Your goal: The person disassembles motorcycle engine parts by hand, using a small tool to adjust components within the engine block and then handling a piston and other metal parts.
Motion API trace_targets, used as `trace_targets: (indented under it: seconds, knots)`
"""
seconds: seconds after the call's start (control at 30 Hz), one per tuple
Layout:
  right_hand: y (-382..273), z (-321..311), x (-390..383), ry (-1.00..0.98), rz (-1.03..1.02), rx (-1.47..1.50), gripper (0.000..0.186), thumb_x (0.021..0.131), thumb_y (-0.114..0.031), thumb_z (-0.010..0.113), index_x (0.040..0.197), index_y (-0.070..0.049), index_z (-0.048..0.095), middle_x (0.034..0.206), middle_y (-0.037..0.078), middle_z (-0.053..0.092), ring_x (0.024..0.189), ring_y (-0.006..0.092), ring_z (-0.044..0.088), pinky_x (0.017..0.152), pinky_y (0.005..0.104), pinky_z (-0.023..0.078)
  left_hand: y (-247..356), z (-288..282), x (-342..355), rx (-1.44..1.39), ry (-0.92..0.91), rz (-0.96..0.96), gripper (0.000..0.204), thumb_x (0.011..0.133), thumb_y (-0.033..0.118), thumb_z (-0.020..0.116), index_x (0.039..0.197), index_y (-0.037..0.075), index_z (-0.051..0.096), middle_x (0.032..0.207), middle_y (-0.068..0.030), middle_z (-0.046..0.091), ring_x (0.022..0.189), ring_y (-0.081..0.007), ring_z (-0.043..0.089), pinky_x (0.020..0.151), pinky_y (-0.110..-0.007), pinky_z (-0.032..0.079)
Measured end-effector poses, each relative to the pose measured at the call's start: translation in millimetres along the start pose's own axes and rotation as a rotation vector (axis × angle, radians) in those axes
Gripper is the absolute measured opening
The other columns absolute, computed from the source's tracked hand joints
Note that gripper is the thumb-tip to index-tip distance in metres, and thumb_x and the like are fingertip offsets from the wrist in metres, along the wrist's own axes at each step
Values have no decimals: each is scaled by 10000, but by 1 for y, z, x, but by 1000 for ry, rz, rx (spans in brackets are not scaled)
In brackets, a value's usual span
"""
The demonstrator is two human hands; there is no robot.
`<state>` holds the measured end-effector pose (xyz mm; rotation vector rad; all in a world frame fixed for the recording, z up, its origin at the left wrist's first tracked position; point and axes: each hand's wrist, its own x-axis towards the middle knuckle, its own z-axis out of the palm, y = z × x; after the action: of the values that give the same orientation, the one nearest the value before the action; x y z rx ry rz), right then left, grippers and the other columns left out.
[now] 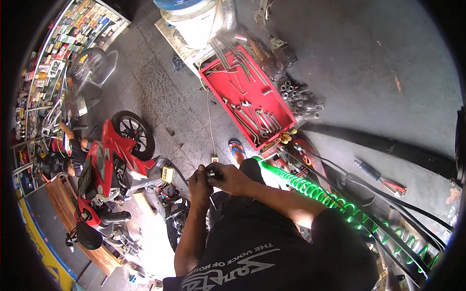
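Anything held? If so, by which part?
Apparently something with a thin pale rod between left hand and right hand; they hide the rest, so its kind and gripped part can't be told.

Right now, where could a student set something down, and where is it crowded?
Free: the grey floor right of the sockets; floor between the red motorcycle's wheel and the pale cord, bar some debris; a narrow band of the red tray between its wrenches and long tools. Crowded: the tray's wrench end, and around the green coiled hose.
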<state>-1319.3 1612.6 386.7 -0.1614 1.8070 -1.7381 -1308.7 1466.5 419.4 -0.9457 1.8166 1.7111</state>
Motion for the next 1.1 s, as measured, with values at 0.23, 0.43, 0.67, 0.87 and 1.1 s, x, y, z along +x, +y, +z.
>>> trace_targets:
  seconds: [0.23, 0.43, 0.67, 0.87, 1.1]
  knots:
    - [3, 10, 5, -13, -48, -236, 387, 836, -177, 679, 1158, 11, 576, 923, 224, 679, 856, 356, 684, 759, 404, 533, -18, -3, 18, 45, 197, 22, 530, 1006, 456, 440, 886, -19, 641, 655, -62, 561, 520, -132, 479, 471, -299, 380]
    - [15, 12, 6, -51, -112, -277, 352, 852, -194, 657, 1128, 11, 582, 878, 209, 678, 778, 349, 679, 708, 410, 526, -37, -15, 31, 0, 157, 111, 516, 1001, 446, 452, 853, -17, 626, 703, -80, 592, 575, -154, 522, 508, -313, 415]
    - [14, 9, 4, -63, -27, -34, 258, 933, -221, 578, 1049, 7, 606, 823, 130, 645, 740, 201, 633, 683, 341, 498, -11, -9, 26, 49, 213, 62, 408, 986, 365, 505, 878, -13, 613, 675, -47, 550, 577, -126, 502, 514, -297, 400]
    - [54, -5, 7, 101, 257, 464, 200, 973, -192, 551, 1028, -12, 617, 859, 26, 607, 781, 103, 563, 694, 297, 473, 57, 2, -30, -99, 313, 360, 414, 840, 85, 547, 1242, 10, 482, 801, -16, 498, 616, -77, 441, 539, -233, 377]
    - [143, -16, 7, 317, -116, -178, 188, 949, -203, 533, 873, -47, 605, 596, -2, 487, 460, 91, 424, 435, 260, 351, 172, 5, -118, -545, 199, 1058, 704, 751, -59, 638, 1390, 52, 364, 888, -67, 527, 766, -124, 541, 652, -282, 498]
